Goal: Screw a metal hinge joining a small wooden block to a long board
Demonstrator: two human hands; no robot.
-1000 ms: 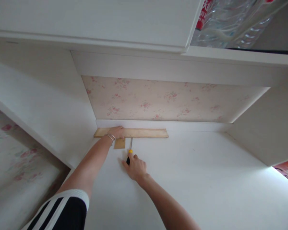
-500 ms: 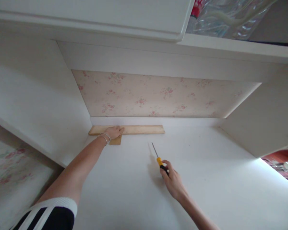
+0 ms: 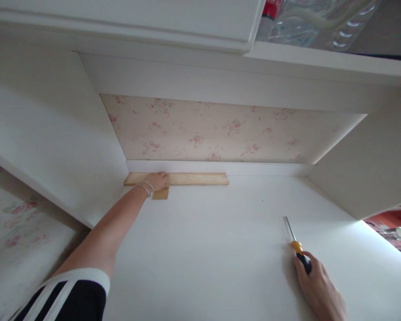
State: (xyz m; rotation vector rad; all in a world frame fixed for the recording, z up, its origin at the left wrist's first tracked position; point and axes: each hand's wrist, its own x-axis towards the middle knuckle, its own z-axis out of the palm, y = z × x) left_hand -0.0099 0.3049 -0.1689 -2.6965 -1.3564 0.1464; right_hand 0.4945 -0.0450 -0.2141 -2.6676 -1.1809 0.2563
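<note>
In the head view, a long flat wooden strip (image 3: 198, 179) lies along the back of a white surface, in the left corner. A small yellowish-brown square piece (image 3: 160, 193) juts out from under its front edge. My left hand (image 3: 158, 180), with bracelets at the wrist, is closed over the strip's left half; its fingertips are partly hidden. On the right, my right hand (image 3: 316, 283) grips a screwdriver (image 3: 297, 247) by its yellow and black handle. The metal shaft points up and away from me, well apart from the strip.
White side panels (image 3: 63, 120) flank the surface at left and right. Overhead hang a cabinet door (image 3: 127, 22) and an open shelf with clear plastic bottles (image 3: 307, 22). Floral wallpaper (image 3: 214, 129) covers the back wall. Red patterned material (image 3: 394, 227) shows at far right.
My right hand has moved right and toward me with the screwdriver, farther from the strip. My left hand stays at the strip, its fingers drawn in a little more.
</note>
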